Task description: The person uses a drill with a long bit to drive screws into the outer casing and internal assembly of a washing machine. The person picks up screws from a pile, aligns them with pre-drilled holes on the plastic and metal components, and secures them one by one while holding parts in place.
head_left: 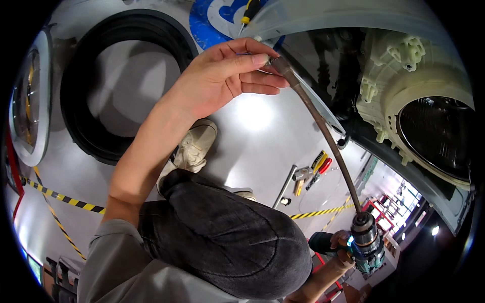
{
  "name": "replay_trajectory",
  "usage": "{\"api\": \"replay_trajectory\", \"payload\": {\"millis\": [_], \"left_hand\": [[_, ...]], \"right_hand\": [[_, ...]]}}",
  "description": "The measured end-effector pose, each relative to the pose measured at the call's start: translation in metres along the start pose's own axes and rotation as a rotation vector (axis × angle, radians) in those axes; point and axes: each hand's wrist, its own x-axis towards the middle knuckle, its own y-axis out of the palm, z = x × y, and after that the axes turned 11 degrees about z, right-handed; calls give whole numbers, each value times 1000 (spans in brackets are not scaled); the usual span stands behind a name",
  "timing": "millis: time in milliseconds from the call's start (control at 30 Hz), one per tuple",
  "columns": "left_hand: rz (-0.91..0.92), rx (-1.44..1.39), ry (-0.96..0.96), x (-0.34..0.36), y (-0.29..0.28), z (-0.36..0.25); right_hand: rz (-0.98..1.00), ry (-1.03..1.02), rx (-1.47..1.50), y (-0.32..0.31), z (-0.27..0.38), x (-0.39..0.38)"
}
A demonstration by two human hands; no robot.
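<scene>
Pale, glossy floor [262, 151] lies below both grips. Left hand [222, 76]: thumb and forefinger pinch the end fitting [281, 65] of the shaft [323, 123]; the other fingers extend loosely beside it. Right hand [346, 257]: fingers are wrapped around the drill [371, 262]. The shaft spans the two grips in a shallow curve, its lower end at the chuck [365, 230]. Handling: the shaft is judged light and springy, flexible along its length but rigid at the end fitting; the drill is likely the heavier part. Take hold of the shaft at the end fitting and of the drill at its handle. Right of the left grip is the cream housing [376, 108]; left of it, the black ring [76, 91]. Below it lie the hammer [302, 174] and the red-handled tool [323, 167].
</scene>
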Motion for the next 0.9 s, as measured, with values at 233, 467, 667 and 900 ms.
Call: {"api": "replay_trajectory", "payload": {"millis": [233,467,667,900], "left_hand": [[-25,-75,-22,-5,-12,13],[-70,-130,-56,-3,-19,19],[-219,-177,-50,2,-9,33],[-32,-308,74,36,28,45]], "right_hand": [[33,36,40,31,17,25],[40,98,-6,23,42,42],[57,103,-14,14,51,40],[41,52,12,-5,40,13]]}}
